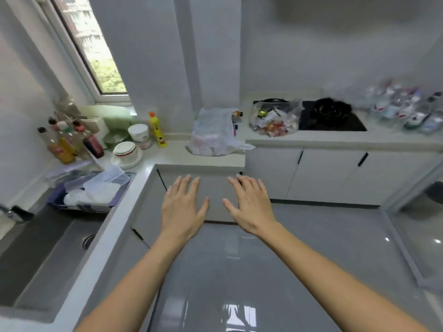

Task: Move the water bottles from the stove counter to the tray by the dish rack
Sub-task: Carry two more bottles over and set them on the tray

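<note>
Several clear water bottles (405, 109) lie in a blurred pile at the far right of the stove counter (335, 137), to the right of the black stove (333, 116). A blue tray (57, 200) sits on the left counter next to the sink, holding clear plastic containers. Both my hands hover in mid air over the grey floor, in front of the corner cabinets. My left hand (183, 207) and my right hand (251, 204) are palm down, fingers spread, holding nothing. Neither touches a bottle or the tray.
A clear bag of rubbish (273, 118) rests left of the stove. A white plastic bag (215, 134) lies in the counter corner. Sauce bottles (67, 140), white bowls (127, 152) and a yellow detergent bottle (157, 129) crowd the left counter below the window. The sink (48, 248) is at lower left.
</note>
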The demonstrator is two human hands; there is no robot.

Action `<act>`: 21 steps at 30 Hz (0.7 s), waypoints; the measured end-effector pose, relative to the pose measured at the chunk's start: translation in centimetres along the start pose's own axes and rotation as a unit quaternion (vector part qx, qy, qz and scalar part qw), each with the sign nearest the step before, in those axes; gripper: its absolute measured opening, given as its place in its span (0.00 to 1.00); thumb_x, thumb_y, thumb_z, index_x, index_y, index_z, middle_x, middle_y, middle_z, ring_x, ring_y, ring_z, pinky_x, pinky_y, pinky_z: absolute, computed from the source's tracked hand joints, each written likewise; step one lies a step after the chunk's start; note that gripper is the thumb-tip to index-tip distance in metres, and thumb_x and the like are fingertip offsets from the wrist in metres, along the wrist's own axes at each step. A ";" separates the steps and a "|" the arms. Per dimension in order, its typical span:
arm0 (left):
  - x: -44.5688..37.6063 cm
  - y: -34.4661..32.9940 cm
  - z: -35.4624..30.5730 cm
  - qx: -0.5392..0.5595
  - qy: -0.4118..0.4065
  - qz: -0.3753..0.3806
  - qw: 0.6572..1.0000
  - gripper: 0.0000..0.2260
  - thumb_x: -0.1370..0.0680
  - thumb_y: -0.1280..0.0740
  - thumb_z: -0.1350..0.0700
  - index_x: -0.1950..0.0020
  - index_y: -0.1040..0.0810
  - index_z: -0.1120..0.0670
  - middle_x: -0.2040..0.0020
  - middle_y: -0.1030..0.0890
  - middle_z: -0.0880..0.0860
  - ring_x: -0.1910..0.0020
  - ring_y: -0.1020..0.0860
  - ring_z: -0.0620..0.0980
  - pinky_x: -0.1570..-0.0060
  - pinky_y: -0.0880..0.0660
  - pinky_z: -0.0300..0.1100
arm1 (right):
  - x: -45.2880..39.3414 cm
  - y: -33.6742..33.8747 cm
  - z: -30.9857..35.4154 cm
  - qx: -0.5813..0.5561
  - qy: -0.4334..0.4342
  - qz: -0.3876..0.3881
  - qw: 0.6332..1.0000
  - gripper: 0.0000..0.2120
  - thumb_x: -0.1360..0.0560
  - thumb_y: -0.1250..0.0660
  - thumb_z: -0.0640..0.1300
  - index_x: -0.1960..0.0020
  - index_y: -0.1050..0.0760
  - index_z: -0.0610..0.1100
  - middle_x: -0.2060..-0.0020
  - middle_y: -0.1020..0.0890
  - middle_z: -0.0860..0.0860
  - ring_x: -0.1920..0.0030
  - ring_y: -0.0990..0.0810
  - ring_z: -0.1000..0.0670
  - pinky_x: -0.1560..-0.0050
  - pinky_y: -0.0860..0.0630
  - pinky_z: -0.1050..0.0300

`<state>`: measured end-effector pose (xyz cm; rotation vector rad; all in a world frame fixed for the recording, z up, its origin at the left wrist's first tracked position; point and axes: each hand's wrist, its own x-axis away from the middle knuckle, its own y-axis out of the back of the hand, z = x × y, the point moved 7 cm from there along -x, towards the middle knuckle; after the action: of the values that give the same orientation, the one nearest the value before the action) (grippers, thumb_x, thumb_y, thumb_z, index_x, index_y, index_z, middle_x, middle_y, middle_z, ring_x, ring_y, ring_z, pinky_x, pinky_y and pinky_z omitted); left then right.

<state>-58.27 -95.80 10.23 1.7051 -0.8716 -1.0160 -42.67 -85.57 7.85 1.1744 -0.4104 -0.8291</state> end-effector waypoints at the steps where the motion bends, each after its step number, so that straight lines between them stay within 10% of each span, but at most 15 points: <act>1: -1.5 -1.0 -1.7 0.003 -0.020 0.007 1.000 0.31 0.18 0.44 0.37 0.18 0.32 0.51 0.19 0.30 0.55 0.18 0.36 0.57 0.20 0.38 0.56 | -0.3 0.7 -2.2 0.000 -0.019 -0.009 1.000 0.35 0.19 0.48 0.65 0.16 0.41 0.51 0.18 0.36 0.49 0.18 0.41 0.46 0.16 0.51 0.41; 21: -29.7 -16.3 -26.8 0.111 -0.333 0.108 0.930 0.32 0.18 0.45 0.37 0.19 0.32 0.52 0.22 0.27 0.56 0.21 0.33 0.59 0.25 0.31 0.58 | -9.9 11.4 -29.9 0.072 -0.330 -0.146 0.930 0.33 0.19 0.46 0.64 0.18 0.37 0.50 0.21 0.33 0.48 0.23 0.36 0.44 0.20 0.42 0.44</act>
<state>-44.21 -54.98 7.92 1.3966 -1.6261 -1.4088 -24.81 -57.29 8.85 1.0821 -0.8721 -1.4832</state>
